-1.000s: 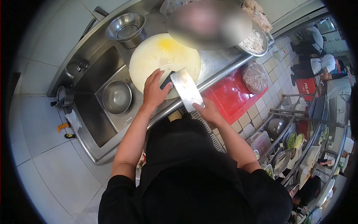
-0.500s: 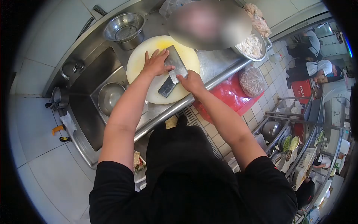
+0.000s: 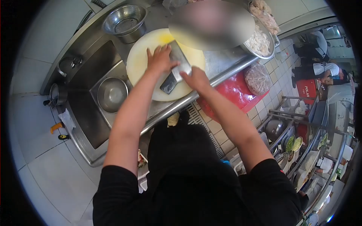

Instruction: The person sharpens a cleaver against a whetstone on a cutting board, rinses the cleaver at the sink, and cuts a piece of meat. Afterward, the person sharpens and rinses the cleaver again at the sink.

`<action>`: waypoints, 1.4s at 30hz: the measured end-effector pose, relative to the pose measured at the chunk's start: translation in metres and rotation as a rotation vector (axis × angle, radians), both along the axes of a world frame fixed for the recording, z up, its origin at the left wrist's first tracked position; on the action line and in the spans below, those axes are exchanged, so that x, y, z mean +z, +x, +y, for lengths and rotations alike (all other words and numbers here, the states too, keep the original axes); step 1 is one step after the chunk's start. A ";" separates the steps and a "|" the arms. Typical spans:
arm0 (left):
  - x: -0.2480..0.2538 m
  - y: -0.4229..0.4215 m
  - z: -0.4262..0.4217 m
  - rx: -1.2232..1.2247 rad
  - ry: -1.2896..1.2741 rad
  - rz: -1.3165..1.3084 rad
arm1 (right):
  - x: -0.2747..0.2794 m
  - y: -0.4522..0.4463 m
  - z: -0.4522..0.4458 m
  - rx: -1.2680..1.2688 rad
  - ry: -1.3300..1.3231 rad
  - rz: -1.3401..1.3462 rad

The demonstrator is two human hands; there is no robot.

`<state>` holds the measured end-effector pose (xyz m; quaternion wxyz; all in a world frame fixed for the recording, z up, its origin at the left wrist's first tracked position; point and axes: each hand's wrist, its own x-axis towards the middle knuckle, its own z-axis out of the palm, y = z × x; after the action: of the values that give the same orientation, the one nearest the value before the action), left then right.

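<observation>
A cleaver (image 3: 180, 56) with a broad grey blade lies across a dark whetstone (image 3: 168, 84) on the round, yellowish-white cutting board (image 3: 141, 77). My right hand (image 3: 197, 78) is closed around the handle end, its thumb against the blade. Fingers spread, my left hand (image 3: 160, 60) rests at the blade's left side, touching it. The blade hides the upper part of the stone, and the handle is mostly covered by my right hand.
Left of the board are a metal sink (image 3: 94, 60), a perforated bowl (image 3: 124, 23) and a steel bowl (image 3: 112, 94). Pale meat pieces fill a metal basin (image 3: 260, 43). A bag (image 3: 258, 80) sits on a red lid (image 3: 232, 94). People stand far right, near shelving.
The camera view has shifted a little, so the board sits slightly higher in it. Both hands and the cleaver keep nearly the same place over the whetstone.
</observation>
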<state>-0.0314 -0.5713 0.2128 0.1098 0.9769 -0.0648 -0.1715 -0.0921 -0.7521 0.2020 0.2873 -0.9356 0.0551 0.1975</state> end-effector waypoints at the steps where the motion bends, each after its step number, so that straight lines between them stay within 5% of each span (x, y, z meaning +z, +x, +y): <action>1: 0.002 0.013 0.001 -0.022 -0.005 -0.004 | 0.000 -0.005 0.002 -0.002 0.004 0.007; 10: 0.018 -0.168 -0.014 -0.014 -0.105 0.014 | 0.014 -0.161 -0.031 0.061 0.244 0.011; 14: -0.009 -0.076 -0.001 0.006 -0.032 -0.171 | 0.008 -0.061 -0.018 0.041 0.059 0.058; 18: 0.010 0.006 0.002 0.011 -0.030 -0.012 | 0.001 0.001 0.005 -0.024 0.031 -0.025; 26: 0.012 -0.170 -0.021 0.014 -0.136 -0.053 | -0.005 -0.165 -0.046 0.067 0.254 -0.003; 35: 0.012 0.002 -0.001 -0.019 0.038 0.060 | -0.004 -0.007 0.001 0.014 0.014 -0.025; 40: 0.010 -0.118 -0.016 -0.013 0.013 -0.041 | -0.017 -0.112 -0.035 0.108 0.137 -0.029; 42: 0.012 -0.163 -0.019 -0.002 -0.080 -0.021 | 0.021 -0.144 -0.040 0.078 0.272 0.143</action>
<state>-0.1943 -0.5903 0.2247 0.1479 0.9734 -0.0738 -0.1588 -0.2364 -0.7923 0.2231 0.3991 -0.8730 0.0117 0.2802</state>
